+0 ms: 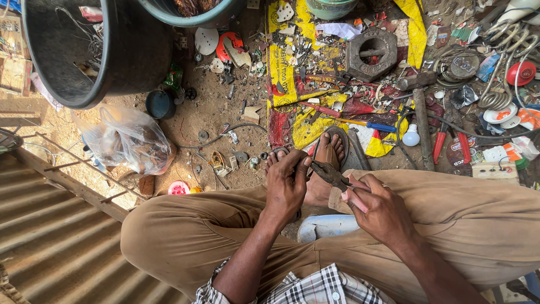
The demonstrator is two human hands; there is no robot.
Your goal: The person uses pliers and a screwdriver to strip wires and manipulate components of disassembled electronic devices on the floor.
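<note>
Head view: the person sits cross-legged in tan trousers, both hands over the lap. The right hand (376, 209) is closed round the pink-sleeved handles of pliers (333, 177), whose dark nose points up and left toward the left hand (287, 186). The left hand is curled, fingertips pinched at the pliers' nose; whatever it pinches is too small to tell. Just beyond the hands a sandalled foot (329, 152) rests on the dirt.

Beyond the foot lies a yellow sheet (281, 67) with red patches, flat and crumpled, strewn with small scrap. On it, up and right of the hands, sits a big grey hex nut (371, 53). Nearer the hands on the same sheet lies a screwdriver (365, 124) with a blue and yellow handle. Right of that a white bulb (412, 136) lies on the ground, and further right red-handled pliers (450, 143).

Left of the left hand a clear plastic bag (129, 141) slumps, knotted, with dark bits inside. Beyond it stands a large black tub (112, 50). Far right of the right hand lie small packages (509, 152), white with orange and red marks, rectangular, near coiled wire (495, 100). Below and left of the hands runs corrugated metal (50, 242).
</note>
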